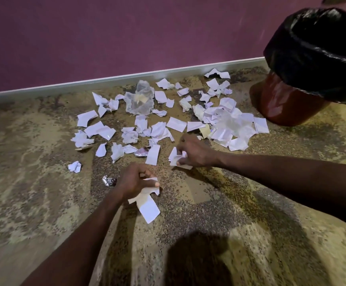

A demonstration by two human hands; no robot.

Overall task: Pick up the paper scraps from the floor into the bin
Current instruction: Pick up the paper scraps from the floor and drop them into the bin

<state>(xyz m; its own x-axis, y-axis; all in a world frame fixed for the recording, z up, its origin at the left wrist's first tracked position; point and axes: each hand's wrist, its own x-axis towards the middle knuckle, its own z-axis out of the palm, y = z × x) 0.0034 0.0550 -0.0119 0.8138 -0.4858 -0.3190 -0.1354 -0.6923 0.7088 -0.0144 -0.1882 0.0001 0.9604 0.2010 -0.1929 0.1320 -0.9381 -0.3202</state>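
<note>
Several white paper scraps (176, 124) lie scattered over the speckled floor in front of the wall. My left hand (136, 179) grips a bunch of white scraps (148, 205) that hang below its fingers, near the front of the pile. My right hand (192, 151) pinches crumpled white scraps (177, 158) just above the floor, a little right of centre. The red-brown bin (281, 104) with a black bag liner (316, 52) stands at the right, its mouth turned toward me.
A clear plastic wrapper (141, 101) lies among the scraps near the wall. Two small foil wrappers (109, 180) (141, 152) lie close to my left hand. A purple wall with a white skirting (126, 78) closes the far side. Bare floor stretches to the left and front.
</note>
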